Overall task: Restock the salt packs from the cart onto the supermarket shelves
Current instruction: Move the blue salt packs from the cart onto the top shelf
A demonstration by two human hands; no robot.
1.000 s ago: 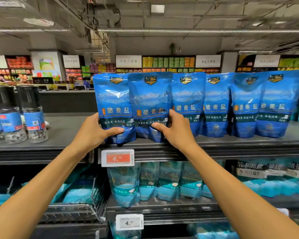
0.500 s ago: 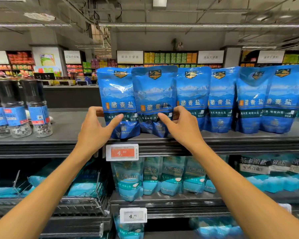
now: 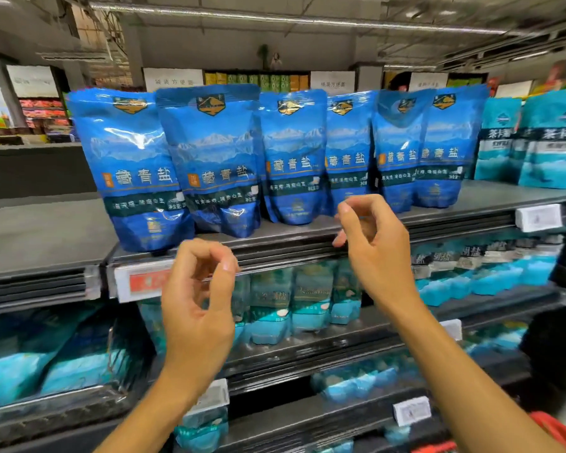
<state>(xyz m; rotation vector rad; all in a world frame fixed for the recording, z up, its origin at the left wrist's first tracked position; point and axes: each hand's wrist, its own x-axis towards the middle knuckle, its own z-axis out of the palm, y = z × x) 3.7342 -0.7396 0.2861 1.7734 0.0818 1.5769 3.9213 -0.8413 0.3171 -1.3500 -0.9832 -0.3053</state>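
Note:
Several blue salt packs stand upright in a row on the top shelf [image 3: 307,238]. The leftmost pack [image 3: 134,165] and the one beside it [image 3: 216,158] stand nearest the shelf's front edge. My left hand [image 3: 196,299] hangs below and in front of the shelf edge, fingers loosely curled, holding nothing. My right hand [image 3: 370,243] is level with the shelf edge, in front of the middle packs, fingers curled apart and empty. Neither hand touches a pack.
Teal salt packs [image 3: 536,142] stand at the right end of the top shelf. Lower shelves hold more teal packs [image 3: 288,305] and price tags [image 3: 141,282]. A red basket or cart edge [image 3: 556,429] shows at the bottom right. The picture is motion-blurred.
Both hands have let go of the two leftmost packs and drawn back toward me and downward. The view has shifted right; the grinder bottles at the left are out of frame.

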